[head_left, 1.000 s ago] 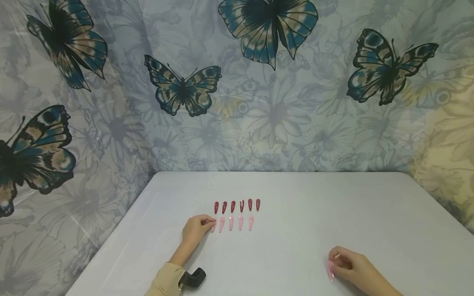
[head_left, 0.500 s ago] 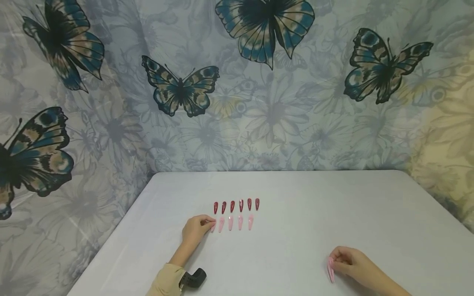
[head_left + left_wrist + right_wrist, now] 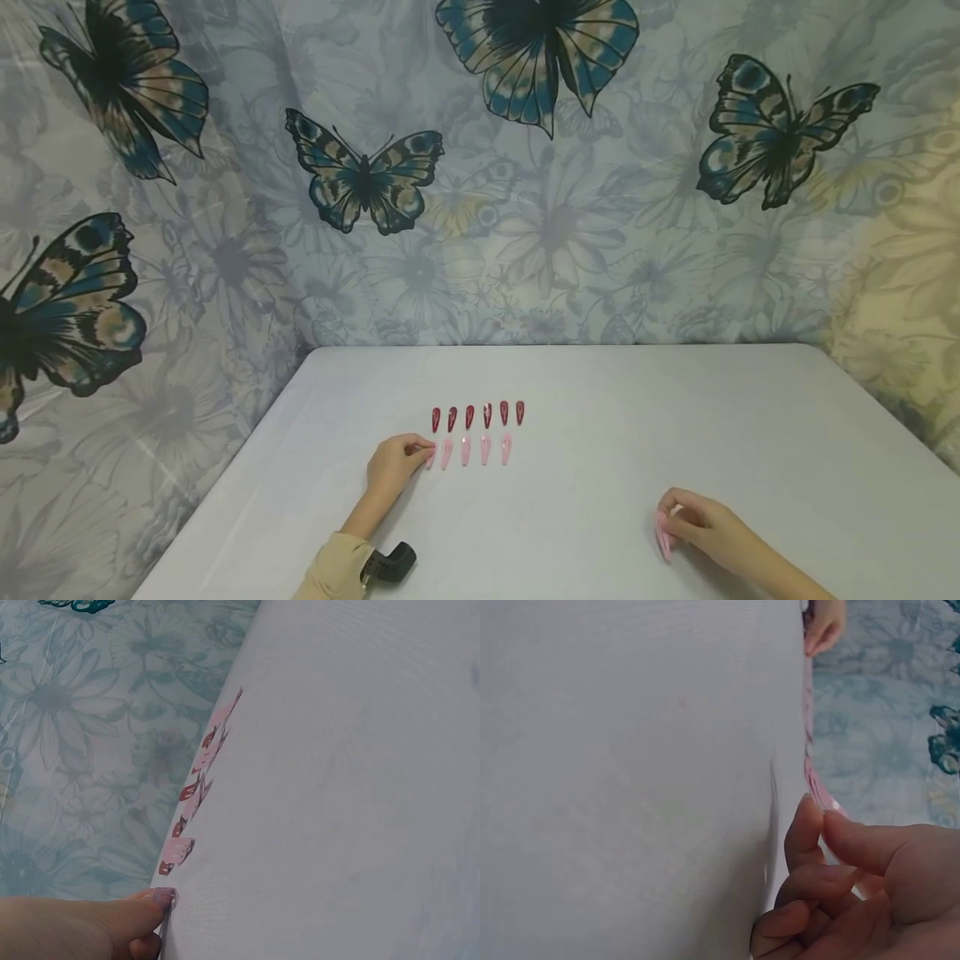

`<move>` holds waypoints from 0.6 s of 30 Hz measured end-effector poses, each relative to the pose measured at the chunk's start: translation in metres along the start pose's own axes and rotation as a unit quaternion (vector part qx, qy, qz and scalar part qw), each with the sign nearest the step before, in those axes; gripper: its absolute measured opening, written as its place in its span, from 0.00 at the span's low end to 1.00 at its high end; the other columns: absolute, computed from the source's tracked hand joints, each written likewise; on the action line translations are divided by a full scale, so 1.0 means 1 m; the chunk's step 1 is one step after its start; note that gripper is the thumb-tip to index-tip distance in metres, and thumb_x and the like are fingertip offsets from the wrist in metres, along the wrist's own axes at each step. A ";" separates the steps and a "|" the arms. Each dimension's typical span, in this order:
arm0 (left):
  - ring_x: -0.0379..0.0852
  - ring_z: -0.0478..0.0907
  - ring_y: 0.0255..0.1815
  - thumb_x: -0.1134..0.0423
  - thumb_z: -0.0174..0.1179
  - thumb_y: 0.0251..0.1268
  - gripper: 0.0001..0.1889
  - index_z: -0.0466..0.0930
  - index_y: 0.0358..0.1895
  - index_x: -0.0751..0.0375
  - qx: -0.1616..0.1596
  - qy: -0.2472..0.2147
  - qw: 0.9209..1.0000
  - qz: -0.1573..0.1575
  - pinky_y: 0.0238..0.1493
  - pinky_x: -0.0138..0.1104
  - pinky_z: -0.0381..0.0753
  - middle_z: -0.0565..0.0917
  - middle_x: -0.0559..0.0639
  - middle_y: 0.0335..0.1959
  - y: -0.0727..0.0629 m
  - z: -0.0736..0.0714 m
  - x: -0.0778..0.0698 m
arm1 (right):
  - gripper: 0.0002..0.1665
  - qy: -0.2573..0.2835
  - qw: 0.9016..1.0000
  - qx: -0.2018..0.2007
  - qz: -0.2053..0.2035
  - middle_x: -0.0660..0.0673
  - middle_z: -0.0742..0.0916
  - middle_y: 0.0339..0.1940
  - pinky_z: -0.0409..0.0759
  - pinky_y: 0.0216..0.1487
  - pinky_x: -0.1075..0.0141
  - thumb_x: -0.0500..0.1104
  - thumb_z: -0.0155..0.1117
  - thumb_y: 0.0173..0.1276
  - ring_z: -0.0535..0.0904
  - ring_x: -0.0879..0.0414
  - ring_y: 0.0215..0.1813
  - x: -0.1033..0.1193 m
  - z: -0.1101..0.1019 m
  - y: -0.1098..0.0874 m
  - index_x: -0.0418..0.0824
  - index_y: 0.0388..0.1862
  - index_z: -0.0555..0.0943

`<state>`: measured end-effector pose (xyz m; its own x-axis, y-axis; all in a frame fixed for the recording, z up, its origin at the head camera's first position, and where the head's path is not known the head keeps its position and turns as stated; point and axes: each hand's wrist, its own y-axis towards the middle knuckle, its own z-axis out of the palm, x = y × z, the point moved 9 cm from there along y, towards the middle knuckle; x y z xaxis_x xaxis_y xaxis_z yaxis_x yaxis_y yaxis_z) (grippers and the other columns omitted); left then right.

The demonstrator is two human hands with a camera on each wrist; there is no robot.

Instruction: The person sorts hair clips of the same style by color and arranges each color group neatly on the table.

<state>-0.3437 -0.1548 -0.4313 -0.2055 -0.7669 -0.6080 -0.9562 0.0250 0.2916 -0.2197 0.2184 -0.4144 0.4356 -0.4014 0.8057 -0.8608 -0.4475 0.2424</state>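
Several dark red snap hair clips (image 3: 470, 416) lie in a row on the white table. Nearer to me runs a row of pink snap hair clips (image 3: 466, 451). At its left end my left hand (image 3: 393, 468) pinches the last pink hair clip (image 3: 431, 458) between thumb and fingertips, covering part of it. My right hand (image 3: 703, 523) holds another pink hair clip (image 3: 663, 537), tilted, between thumb and index finger, well to the right of the rows. In the right wrist view this pink clip (image 3: 821, 787) sticks out past the fingertips.
The white table (image 3: 570, 533) reaches back to a hanging cloth (image 3: 562, 250) printed with butterflies and flowers. A black device (image 3: 393, 562) sits at my left wrist beside the beige sleeve (image 3: 333, 571).
My right hand has shifted slightly forward and to the left with the pink hair clip. The left hand stays at the end of the pink row.
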 end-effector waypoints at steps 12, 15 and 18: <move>0.39 0.65 0.22 0.59 0.66 0.48 0.03 0.84 0.27 0.52 0.001 0.004 1.000 -0.008 0.23 0.33 0.63 0.76 0.42 0.21 -0.001 -0.001 0.001 | 0.06 0.040 0.997 0.045 0.049 0.50 0.81 0.21 0.73 0.29 0.67 0.35 0.57 0.63 0.76 0.60 0.26 -0.003 0.009 0.044 0.34 0.27 0.74; 0.39 0.66 0.22 0.59 0.66 0.48 0.03 0.84 0.27 0.51 0.000 0.004 1.000 -0.006 0.23 0.34 0.63 0.76 0.42 0.22 -0.001 -0.001 0.000 | 0.06 0.022 0.997 0.042 0.067 0.50 0.81 0.20 0.73 0.29 0.67 0.35 0.58 0.61 0.75 0.59 0.26 -0.004 0.007 0.060 0.34 0.27 0.75; 0.39 0.66 0.22 0.59 0.66 0.48 0.03 0.84 0.27 0.51 -0.001 0.003 1.000 -0.006 0.23 0.33 0.63 0.76 0.42 0.21 0.000 -0.001 0.000 | 0.06 0.005 0.996 0.038 0.077 0.49 0.81 0.20 0.72 0.29 0.67 0.35 0.60 0.60 0.75 0.58 0.26 -0.005 0.007 0.074 0.34 0.26 0.75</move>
<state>-0.3431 -0.1552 -0.4308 -0.1917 -0.7714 -0.6068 -0.9584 0.0138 0.2852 -0.2841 0.1821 -0.4043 0.2970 -0.4618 0.8358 -0.8947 -0.4405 0.0745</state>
